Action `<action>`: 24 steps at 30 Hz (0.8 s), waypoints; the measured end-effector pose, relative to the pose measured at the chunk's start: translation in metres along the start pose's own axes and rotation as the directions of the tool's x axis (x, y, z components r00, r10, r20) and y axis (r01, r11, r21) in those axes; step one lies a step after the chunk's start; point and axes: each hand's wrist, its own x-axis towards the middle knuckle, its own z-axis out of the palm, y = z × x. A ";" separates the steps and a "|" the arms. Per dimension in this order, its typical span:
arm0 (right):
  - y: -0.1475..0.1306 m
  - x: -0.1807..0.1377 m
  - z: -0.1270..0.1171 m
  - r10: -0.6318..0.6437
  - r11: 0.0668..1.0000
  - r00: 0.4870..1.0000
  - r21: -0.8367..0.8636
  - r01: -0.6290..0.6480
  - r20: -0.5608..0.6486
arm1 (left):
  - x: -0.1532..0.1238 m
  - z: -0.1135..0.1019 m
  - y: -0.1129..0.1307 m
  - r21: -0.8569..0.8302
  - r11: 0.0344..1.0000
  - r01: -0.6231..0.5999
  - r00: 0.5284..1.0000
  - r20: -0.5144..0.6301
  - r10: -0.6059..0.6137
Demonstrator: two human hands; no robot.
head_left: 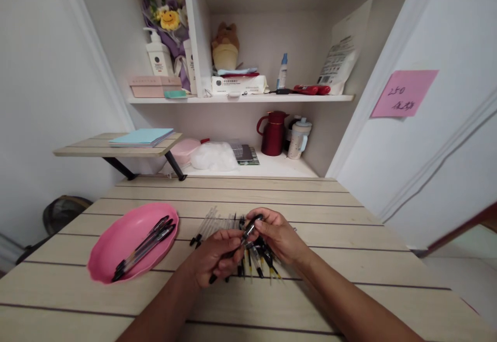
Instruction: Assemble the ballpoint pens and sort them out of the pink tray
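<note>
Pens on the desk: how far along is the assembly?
Done: a few assembled pens lie in the pink tray. In hand: left hand and right hand hold one pen between them. Left: clear barrels and refills on the desk.

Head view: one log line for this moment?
left hand: holds pen | right hand: on pen's top end | loose parts: on table | pink tray: finished pens
</note>
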 end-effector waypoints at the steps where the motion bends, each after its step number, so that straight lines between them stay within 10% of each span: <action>1: -0.003 0.001 -0.001 -0.007 1.000 1.000 0.005 0.007 -0.008 | -0.001 0.000 0.000 0.002 1.000 -0.008 1.000 -0.011 0.008; 7: -0.029 0.007 -0.027 -0.170 0.985 0.966 -0.072 0.158 -0.194 | -0.005 -0.003 0.004 0.056 0.998 -0.027 0.999 -0.030 0.029; 11: -0.031 0.011 -0.046 -0.155 0.896 0.941 -0.444 0.006 -0.301 | -0.001 -0.006 0.000 0.114 0.993 -0.017 0.996 -0.081 0.026; 20: -0.023 0.007 -0.042 -0.071 0.075 0.980 -0.981 -0.180 -0.185 | 0.008 -0.007 -0.010 0.204 0.979 -0.020 0.967 -0.246 0.071; 24: -0.019 0.006 -0.031 -0.090 0.328 0.966 -0.923 -0.200 -0.241 | 0.012 -0.004 -0.014 0.227 0.973 -0.041 0.951 -0.288 0.108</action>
